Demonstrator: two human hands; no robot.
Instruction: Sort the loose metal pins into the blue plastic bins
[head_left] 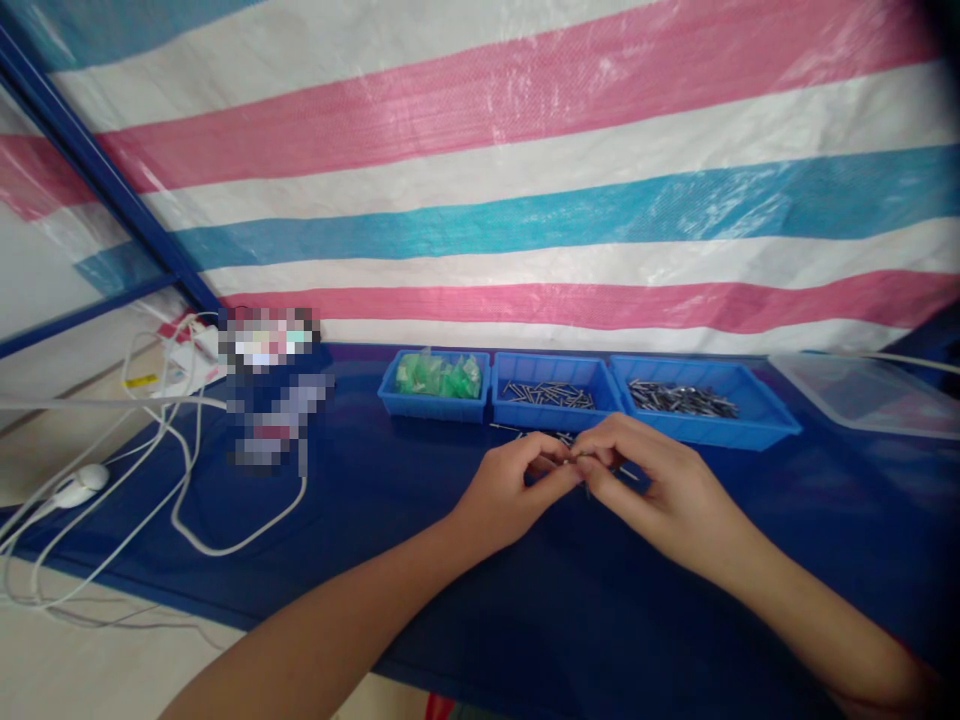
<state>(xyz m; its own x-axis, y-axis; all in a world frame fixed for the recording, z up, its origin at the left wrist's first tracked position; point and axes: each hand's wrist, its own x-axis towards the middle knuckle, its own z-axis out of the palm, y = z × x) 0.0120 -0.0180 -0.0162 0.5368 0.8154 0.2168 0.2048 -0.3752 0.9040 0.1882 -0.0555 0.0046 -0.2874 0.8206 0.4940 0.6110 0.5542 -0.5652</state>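
Observation:
My left hand (517,485) and my right hand (649,475) meet fingertip to fingertip over the blue table cover (420,520). Both pinch a small metal pin (579,457) between thumbs and forefingers. A few loose pins (547,435) lie on the cover just behind my fingers. Three blue trays stand in a row beyond them. The left tray (435,385) holds small green plastic parts. The middle tray (553,392) and the right tray (701,400) hold several metal pins.
A clear plastic lid or box (870,395) sits at the far right. White cables (172,470) loop over the left side of the table, beside a blurred-out object (274,390). A striped tarpaulin (525,180) forms the back wall.

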